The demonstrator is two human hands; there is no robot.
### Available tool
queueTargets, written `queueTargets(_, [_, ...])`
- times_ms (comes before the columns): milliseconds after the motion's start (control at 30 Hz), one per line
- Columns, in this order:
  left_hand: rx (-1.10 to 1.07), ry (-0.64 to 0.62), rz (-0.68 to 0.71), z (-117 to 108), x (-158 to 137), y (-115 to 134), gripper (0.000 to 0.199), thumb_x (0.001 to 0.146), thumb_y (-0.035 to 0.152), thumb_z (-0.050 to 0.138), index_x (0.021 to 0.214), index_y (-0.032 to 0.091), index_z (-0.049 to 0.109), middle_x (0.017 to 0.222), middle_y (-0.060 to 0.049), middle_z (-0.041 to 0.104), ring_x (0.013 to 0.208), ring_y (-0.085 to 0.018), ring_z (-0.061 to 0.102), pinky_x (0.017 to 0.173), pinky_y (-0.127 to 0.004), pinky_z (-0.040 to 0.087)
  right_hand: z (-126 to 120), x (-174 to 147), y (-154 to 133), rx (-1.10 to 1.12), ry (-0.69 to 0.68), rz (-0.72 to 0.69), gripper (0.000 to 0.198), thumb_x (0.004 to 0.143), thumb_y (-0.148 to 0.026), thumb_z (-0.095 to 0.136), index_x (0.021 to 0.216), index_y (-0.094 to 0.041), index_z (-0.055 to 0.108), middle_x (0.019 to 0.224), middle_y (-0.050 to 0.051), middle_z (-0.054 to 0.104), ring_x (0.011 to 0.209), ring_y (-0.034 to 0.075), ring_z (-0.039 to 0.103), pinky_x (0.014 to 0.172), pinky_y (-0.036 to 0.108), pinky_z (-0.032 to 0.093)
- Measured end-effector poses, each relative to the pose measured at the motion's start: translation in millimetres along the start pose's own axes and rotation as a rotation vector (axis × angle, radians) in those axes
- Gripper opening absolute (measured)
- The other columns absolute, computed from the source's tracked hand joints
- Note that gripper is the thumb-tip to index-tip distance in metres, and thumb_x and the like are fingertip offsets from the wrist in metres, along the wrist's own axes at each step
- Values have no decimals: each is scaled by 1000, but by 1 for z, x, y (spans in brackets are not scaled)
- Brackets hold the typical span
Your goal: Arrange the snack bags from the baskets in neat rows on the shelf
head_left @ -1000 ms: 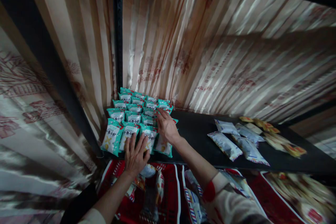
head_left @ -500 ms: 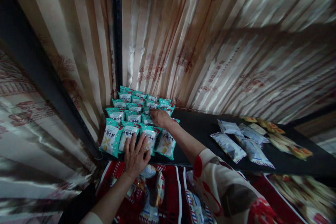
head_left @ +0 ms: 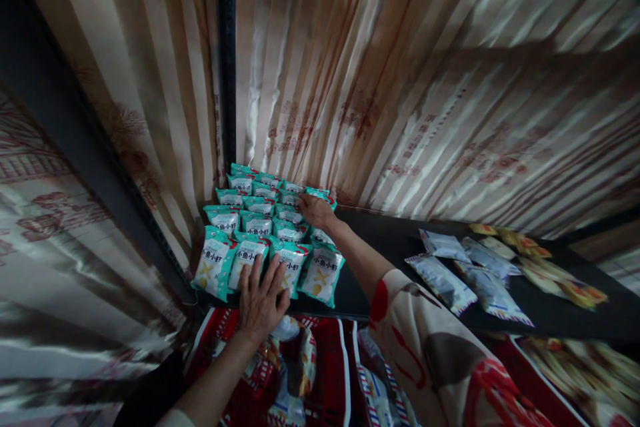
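Left hand (head_left: 262, 307) rests, fingers spread, on front snack bags (head_left: 323, 273). Right hand (head_left: 318, 211) bends over rear ones; I can't tell its grip.

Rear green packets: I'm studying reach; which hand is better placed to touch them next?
The right hand, likely: it's nearer the rear green packets; the left hand lies over front packets.

Your head-worn view looks forward and down from close above the black shelf (head_left: 380, 253), past your left hand (head_left: 263, 303) and right hand (head_left: 319, 211), toward the curtain (head_left: 320, 67).
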State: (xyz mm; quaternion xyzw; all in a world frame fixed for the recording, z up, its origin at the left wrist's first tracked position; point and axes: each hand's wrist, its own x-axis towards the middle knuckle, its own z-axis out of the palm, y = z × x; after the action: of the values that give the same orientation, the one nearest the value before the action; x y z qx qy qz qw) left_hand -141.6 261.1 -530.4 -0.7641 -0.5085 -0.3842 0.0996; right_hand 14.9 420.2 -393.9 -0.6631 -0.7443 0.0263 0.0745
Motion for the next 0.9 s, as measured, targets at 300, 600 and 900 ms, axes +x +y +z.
queueTargets(300, [19,9,14,-3,2,0,53,83,33,51,135,23,44,139,-1,48,140,-27,16,115,-49,10,11,6,0,61,-34,-88,32,95,-21,34,114,-17,60,109,7,68,100,18,63,85,26,45])
queueTargets(600, [-2,1,-6,-2,1,2,55,83,36,52,135,24,43,139,-2,47,141,-27,15,114,-49,10,-2,-10,17,231,126,-56,39,94,-31,34,124,-16,54,125,9,60,116,20,55,97,31,42])
queueTargets(900, [-26,11,-12,-3,0,3,57,83,35,51,138,25,38,138,-2,48,140,-27,17,114,-49,10,29,-127,53,686,721,218,49,91,-46,36,129,-16,47,129,12,54,120,22,50,103,42,38])
